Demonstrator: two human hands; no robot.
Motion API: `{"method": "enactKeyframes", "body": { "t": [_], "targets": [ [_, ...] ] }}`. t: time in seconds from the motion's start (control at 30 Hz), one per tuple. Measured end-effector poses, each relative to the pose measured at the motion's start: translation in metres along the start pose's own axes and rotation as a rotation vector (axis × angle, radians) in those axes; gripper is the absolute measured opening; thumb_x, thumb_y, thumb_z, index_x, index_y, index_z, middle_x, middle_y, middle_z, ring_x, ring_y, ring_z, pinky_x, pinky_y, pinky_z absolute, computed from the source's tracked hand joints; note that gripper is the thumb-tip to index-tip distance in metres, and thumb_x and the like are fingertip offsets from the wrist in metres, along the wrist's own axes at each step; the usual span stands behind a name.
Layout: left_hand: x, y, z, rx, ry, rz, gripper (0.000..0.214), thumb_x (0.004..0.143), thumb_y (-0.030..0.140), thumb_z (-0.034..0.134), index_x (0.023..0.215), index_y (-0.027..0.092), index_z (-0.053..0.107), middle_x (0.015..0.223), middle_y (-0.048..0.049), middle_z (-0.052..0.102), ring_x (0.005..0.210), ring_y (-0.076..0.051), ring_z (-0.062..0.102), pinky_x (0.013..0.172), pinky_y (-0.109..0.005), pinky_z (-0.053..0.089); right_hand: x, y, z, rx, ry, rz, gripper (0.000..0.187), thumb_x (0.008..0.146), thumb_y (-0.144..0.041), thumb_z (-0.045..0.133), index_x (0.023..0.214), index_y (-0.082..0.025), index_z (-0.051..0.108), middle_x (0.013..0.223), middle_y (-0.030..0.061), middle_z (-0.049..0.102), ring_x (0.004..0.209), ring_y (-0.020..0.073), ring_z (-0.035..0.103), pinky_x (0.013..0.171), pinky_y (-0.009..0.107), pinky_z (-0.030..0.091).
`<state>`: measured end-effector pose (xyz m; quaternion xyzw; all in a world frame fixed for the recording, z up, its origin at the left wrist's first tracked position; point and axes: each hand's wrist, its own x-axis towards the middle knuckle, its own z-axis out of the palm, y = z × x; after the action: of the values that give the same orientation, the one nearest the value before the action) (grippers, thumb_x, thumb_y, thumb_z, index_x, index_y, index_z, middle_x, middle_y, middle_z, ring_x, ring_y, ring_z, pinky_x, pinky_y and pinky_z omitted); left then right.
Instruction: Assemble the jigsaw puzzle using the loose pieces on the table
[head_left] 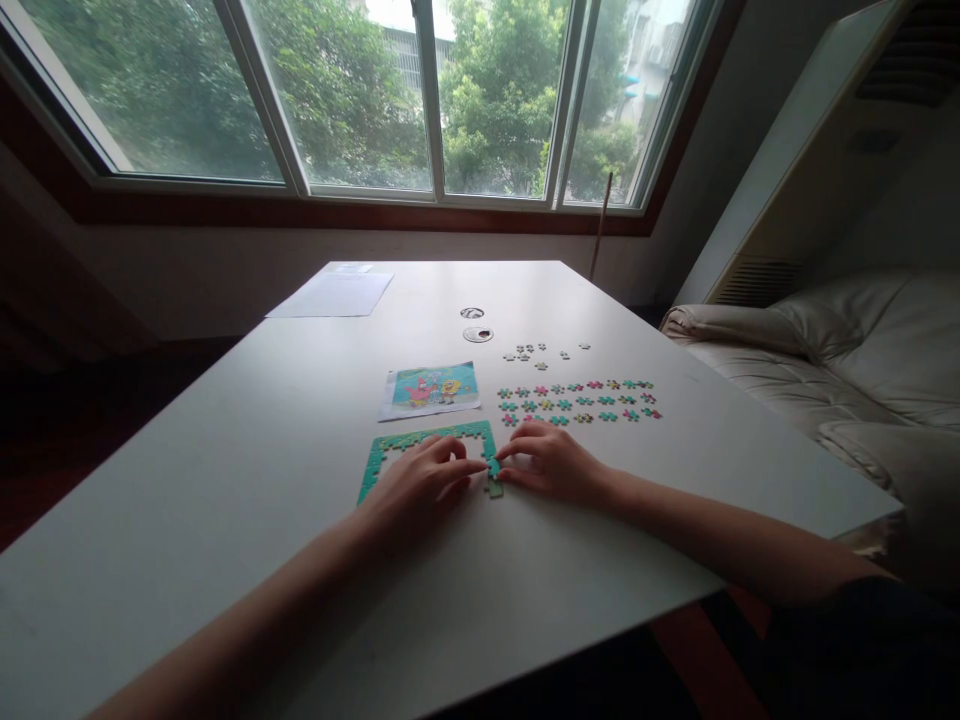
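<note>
A partly joined jigsaw puzzle frame (367, 478) in green lies flat on the white table, with bare table inside its border. At its right side, a teal puzzle piece (493, 468) sits between my two hands, just above a pale green corner piece (495, 490). My right hand (551, 462) pinches the teal piece from the right with thumb and forefinger. From the left, my left hand (429, 474) reaches over the frame, its forefinger stretched out to the piece's edge. This hand hides the frame's lower part. Behind the frame lies a printed cartoon picture (433, 388).
Rows of loose colourful puzzle pieces (562, 405) lie right of the picture, with a few paler pieces (525, 354) farther back. Two round items (478, 335) and a white sheet (334, 296) are toward the far edge. A couch (787, 330) stands at the right.
</note>
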<state>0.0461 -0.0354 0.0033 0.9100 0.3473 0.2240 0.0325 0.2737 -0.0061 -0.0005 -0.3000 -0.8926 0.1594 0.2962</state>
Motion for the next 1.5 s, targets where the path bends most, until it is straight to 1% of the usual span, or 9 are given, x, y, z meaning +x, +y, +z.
{"method": "enactKeyframes", "body": {
  "t": [0.13, 0.23, 0.43, 0.63, 0.73, 0.83, 1.07, 1.33, 1.5],
  "targets": [
    [0.000, 0.000, 0.001, 0.011, -0.018, 0.010, 0.037, 0.084, 0.007, 0.044, 0.110, 0.027, 0.063, 0.088, -0.0049, 0.058, 0.076, -0.017, 0.054, 0.065, -0.031, 0.046, 0.000, 0.001, 0.001, -0.015, 0.011, -0.008, 0.016, 0.080, -0.029, 0.065, 0.090, -0.018, 0.071, 0.082, 0.0055, 0.065, 0.079, 0.0160, 0.058, 0.074, 0.029, 0.048],
    [0.000, 0.000, 0.001, 0.008, -0.039, 0.003, 0.036, 0.085, 0.008, 0.044, 0.108, 0.027, 0.063, 0.088, -0.0047, 0.058, 0.075, -0.017, 0.054, 0.064, -0.031, 0.045, -0.001, 0.001, 0.002, -0.024, 0.014, -0.007, 0.016, 0.081, -0.029, 0.064, 0.090, -0.018, 0.070, 0.083, 0.0055, 0.065, 0.080, 0.0161, 0.059, 0.075, 0.029, 0.048],
    [0.001, 0.001, 0.000, 0.009, -0.060, -0.007, 0.032, 0.087, 0.010, 0.042, 0.104, 0.025, 0.065, 0.088, -0.0052, 0.058, 0.076, -0.018, 0.053, 0.066, -0.031, 0.045, -0.001, 0.002, 0.002, -0.062, -0.004, -0.028, 0.021, 0.083, -0.030, 0.061, 0.100, -0.020, 0.068, 0.092, 0.0072, 0.065, 0.086, 0.0173, 0.058, 0.078, 0.031, 0.047],
    [0.000, -0.001, 0.003, -0.003, -0.062, -0.013, 0.036, 0.086, 0.009, 0.044, 0.109, 0.029, 0.063, 0.088, -0.0040, 0.057, 0.076, -0.017, 0.053, 0.067, -0.030, 0.044, 0.000, 0.000, 0.002, -0.093, -0.049, -0.061, 0.018, 0.086, -0.027, 0.057, 0.097, -0.020, 0.069, 0.088, 0.0069, 0.064, 0.081, 0.0160, 0.057, 0.074, 0.029, 0.047],
    [-0.001, -0.001, 0.004, -0.001, -0.043, -0.021, 0.035, 0.086, 0.010, 0.046, 0.109, 0.030, 0.063, 0.088, -0.0032, 0.057, 0.076, -0.016, 0.052, 0.067, -0.030, 0.043, -0.001, -0.001, 0.000, -0.116, -0.064, -0.063, 0.020, 0.086, -0.027, 0.056, 0.099, -0.020, 0.070, 0.089, 0.0070, 0.064, 0.081, 0.0166, 0.057, 0.077, 0.032, 0.047],
    [-0.001, 0.000, 0.002, 0.007, -0.049, -0.019, 0.035, 0.085, 0.010, 0.046, 0.109, 0.030, 0.063, 0.088, -0.0030, 0.057, 0.075, -0.016, 0.052, 0.067, -0.029, 0.042, -0.001, -0.001, -0.001, -0.135, -0.077, -0.064, 0.020, 0.087, -0.026, 0.055, 0.099, -0.022, 0.070, 0.089, 0.0066, 0.064, 0.080, 0.0166, 0.058, 0.082, 0.035, 0.046],
    [-0.004, 0.007, -0.006, -0.043, -0.088, 0.069, 0.032, 0.086, 0.012, 0.047, 0.106, 0.030, 0.065, 0.088, -0.0036, 0.058, 0.075, -0.016, 0.052, 0.066, -0.028, 0.042, -0.002, 0.003, 0.001, -0.061, -0.069, -0.063, 0.022, 0.088, -0.021, 0.051, 0.100, -0.021, 0.069, 0.090, 0.0066, 0.064, 0.082, 0.0155, 0.058, 0.081, 0.032, 0.047],
    [-0.005, 0.009, -0.007, -0.042, -0.119, 0.072, 0.033, 0.087, 0.013, 0.045, 0.108, 0.030, 0.065, 0.090, -0.0040, 0.058, 0.076, -0.016, 0.052, 0.067, -0.029, 0.043, 0.000, 0.002, 0.002, -0.076, -0.052, -0.062, 0.017, 0.087, -0.023, 0.055, 0.094, -0.020, 0.070, 0.087, 0.0064, 0.064, 0.079, 0.0156, 0.057, 0.083, 0.033, 0.045],
    [-0.004, 0.009, -0.006, -0.025, -0.133, 0.078, 0.035, 0.088, 0.013, 0.045, 0.113, 0.031, 0.062, 0.090, -0.0044, 0.059, 0.077, -0.017, 0.052, 0.068, -0.030, 0.043, 0.000, 0.002, 0.003, -0.073, -0.048, -0.054, 0.018, 0.087, -0.024, 0.055, 0.095, -0.020, 0.070, 0.086, 0.0060, 0.065, 0.079, 0.0155, 0.057, 0.081, 0.032, 0.045]
  ]
}}
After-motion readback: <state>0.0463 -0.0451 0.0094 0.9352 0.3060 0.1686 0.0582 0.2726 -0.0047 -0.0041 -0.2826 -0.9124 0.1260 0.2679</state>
